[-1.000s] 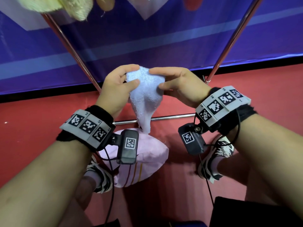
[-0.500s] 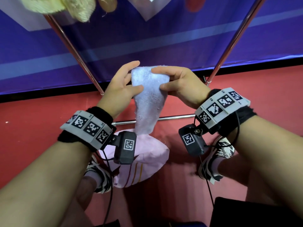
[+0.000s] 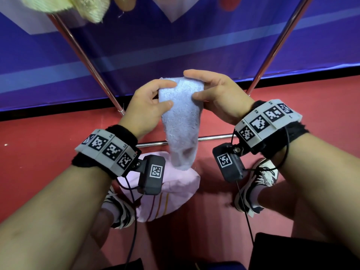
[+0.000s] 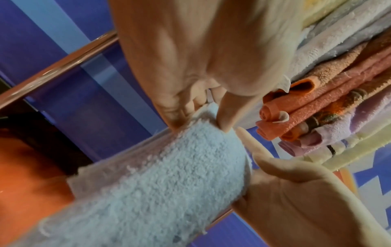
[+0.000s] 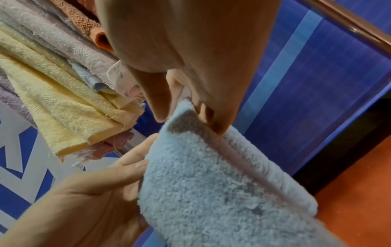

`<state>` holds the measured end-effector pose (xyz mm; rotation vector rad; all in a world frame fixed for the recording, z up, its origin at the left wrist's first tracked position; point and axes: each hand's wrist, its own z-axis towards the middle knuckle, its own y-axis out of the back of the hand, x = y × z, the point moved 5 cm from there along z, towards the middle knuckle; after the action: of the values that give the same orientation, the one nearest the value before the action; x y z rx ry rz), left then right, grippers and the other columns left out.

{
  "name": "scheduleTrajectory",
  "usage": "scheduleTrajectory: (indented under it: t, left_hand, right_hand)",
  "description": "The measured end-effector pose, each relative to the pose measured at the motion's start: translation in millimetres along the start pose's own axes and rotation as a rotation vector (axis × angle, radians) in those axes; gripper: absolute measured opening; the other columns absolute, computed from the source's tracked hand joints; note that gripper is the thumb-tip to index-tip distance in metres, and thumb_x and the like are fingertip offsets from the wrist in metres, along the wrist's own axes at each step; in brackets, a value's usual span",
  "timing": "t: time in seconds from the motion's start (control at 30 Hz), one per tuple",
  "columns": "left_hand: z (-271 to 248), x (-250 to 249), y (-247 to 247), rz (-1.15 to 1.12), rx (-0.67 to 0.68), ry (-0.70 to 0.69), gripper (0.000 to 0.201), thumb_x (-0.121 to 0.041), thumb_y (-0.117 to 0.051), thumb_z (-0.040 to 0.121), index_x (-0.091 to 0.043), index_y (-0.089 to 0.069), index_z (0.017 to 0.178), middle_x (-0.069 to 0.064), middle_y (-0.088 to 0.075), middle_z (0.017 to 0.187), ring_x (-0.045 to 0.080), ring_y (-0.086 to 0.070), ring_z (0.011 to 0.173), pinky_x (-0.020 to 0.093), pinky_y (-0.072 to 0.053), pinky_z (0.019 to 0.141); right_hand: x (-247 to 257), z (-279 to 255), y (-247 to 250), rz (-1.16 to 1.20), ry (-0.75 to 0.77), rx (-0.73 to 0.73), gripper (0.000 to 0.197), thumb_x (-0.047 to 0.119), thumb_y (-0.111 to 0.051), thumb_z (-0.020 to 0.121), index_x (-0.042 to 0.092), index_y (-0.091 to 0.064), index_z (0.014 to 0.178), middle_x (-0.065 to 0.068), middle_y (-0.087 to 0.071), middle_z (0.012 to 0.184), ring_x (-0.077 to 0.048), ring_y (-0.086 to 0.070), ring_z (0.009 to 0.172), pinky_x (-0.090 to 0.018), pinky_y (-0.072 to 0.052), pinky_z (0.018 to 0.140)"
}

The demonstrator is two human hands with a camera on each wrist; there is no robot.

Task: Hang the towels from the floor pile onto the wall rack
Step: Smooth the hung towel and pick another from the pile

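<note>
I hold a light blue terry towel up in front of me by its top edge, and its tail hangs down to a pink striped towel bunched on the red floor. My left hand pinches the top left corner between thumb and forefinger. The right hand pinches the top right corner. The left wrist view shows the left hand nipping the towel edge. In the right wrist view, the right hand does the same on the towel.
Two slanted chrome rods and a low cross bar of the rack stand against a blue wall. A yellow towel hangs at the top left. Several hung towels show above. My shoes flank the pile.
The towel's top went from a bunched lump to a flatter, spread edge. My left forefinger closed down onto the corner, and both hands shifted slightly.
</note>
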<state>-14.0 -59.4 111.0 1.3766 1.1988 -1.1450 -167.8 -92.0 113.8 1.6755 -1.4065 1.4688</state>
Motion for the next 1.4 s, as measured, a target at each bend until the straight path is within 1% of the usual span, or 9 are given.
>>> scheduleTrajectory:
  t: [0.2, 0.37, 0.53, 0.77, 0.87, 0.97, 1.1, 1.27, 1.4]
  left_hand:
    - [3, -2, 8, -0.133, -0.063, 0.04, 0.035, -0.004, -0.059, 0.07, -0.02, -0.06, 0.101, 0.013, -0.064, 0.109, 0.021, -0.061, 0.098, 0.031, -0.05, 0.079]
    - [4, -3, 12, -0.176, -0.114, 0.065, 0.037, -0.002, -0.058, 0.071, -0.017, -0.057, 0.104, 0.008, -0.066, 0.097, 0.018, -0.063, 0.092, 0.033, -0.052, 0.083]
    - [5, -1, 15, -0.232, -0.148, 0.069, 0.034, 0.014, -0.051, 0.086, -0.013, -0.056, 0.107, 0.008, -0.066, 0.094, 0.019, -0.064, 0.09, 0.037, -0.051, 0.089]
    - [5, -1, 13, -0.185, -0.072, 0.054, 0.041, 0.001, -0.057, 0.079, -0.016, -0.052, 0.117, 0.005, -0.067, 0.097, 0.013, -0.064, 0.086, 0.026, -0.052, 0.076]
    - [2, 3, 7, -0.067, -0.013, 0.051, 0.048, 0.009, -0.056, 0.083, -0.016, -0.05, 0.123, 0.006, -0.066, 0.101, 0.011, -0.064, 0.086, 0.023, -0.052, 0.077]
    - [1, 1, 7, -0.03, -0.027, 0.028, 0.039, -0.001, -0.059, 0.075, -0.017, -0.058, 0.11, 0.003, -0.065, 0.103, 0.01, -0.062, 0.089, 0.022, -0.05, 0.078]
    - [2, 0, 10, -0.054, -0.092, 0.026, 0.028, -0.004, -0.06, 0.075, -0.018, -0.063, 0.1, 0.003, -0.066, 0.098, 0.01, -0.062, 0.081, 0.019, -0.048, 0.066]
    - [4, 2, 15, -0.141, -0.168, 0.073, 0.026, 0.002, -0.063, 0.076, -0.014, -0.061, 0.097, 0.01, -0.068, 0.094, 0.02, -0.064, 0.089, 0.035, -0.052, 0.085]
    - [5, 1, 18, -0.152, -0.207, 0.089, 0.027, 0.01, -0.058, 0.085, -0.014, -0.061, 0.096, 0.008, -0.067, 0.089, 0.02, -0.064, 0.085, 0.035, -0.053, 0.083]
  right_hand:
    - [-8, -6, -11, -0.038, -0.043, 0.092, 0.054, -0.023, -0.045, 0.081, 0.008, -0.056, 0.124, -0.011, -0.065, 0.101, -0.022, -0.06, 0.096, -0.032, -0.049, 0.09]
    - [-9, -5, -14, -0.092, -0.023, 0.05, 0.044, -0.022, -0.049, 0.081, 0.007, -0.064, 0.111, -0.004, -0.068, 0.079, -0.014, -0.062, 0.074, -0.024, -0.054, 0.075]
    - [-9, -5, -19, -0.186, 0.02, 0.037, 0.039, -0.019, -0.053, 0.08, 0.007, -0.068, 0.104, -0.017, -0.067, 0.104, -0.021, -0.061, 0.096, -0.037, -0.048, 0.096]
    - [-9, 0, -13, -0.128, 0.047, -0.047, 0.035, -0.014, -0.054, 0.076, 0.015, -0.071, 0.083, -0.013, -0.065, 0.089, -0.025, -0.058, 0.084, -0.036, -0.047, 0.08]
    - [-4, 1, -10, -0.084, 0.057, -0.089, 0.036, -0.019, -0.047, 0.081, 0.011, -0.067, 0.087, -0.01, -0.065, 0.09, -0.021, -0.061, 0.083, -0.029, -0.05, 0.075]
    - [-3, 2, -7, 0.001, 0.023, -0.095, 0.035, -0.016, -0.047, 0.084, 0.011, -0.066, 0.096, -0.006, -0.067, 0.091, -0.015, -0.065, 0.079, -0.024, -0.051, 0.07]
    - [-6, -1, -15, 0.101, -0.061, 0.045, 0.037, -0.015, -0.046, 0.086, 0.008, -0.063, 0.108, -0.007, -0.069, 0.093, -0.015, -0.068, 0.08, -0.025, -0.055, 0.07]
    - [-13, 1, -15, -0.02, -0.078, -0.01, 0.037, -0.016, -0.045, 0.084, 0.01, -0.067, 0.094, -0.013, -0.063, 0.087, -0.02, -0.058, 0.072, -0.026, -0.048, 0.062]
    - [-16, 1, -17, -0.022, -0.092, -0.018, 0.036, -0.016, -0.045, 0.085, 0.011, -0.068, 0.093, -0.015, -0.06, 0.089, -0.025, -0.053, 0.078, -0.029, -0.047, 0.067]
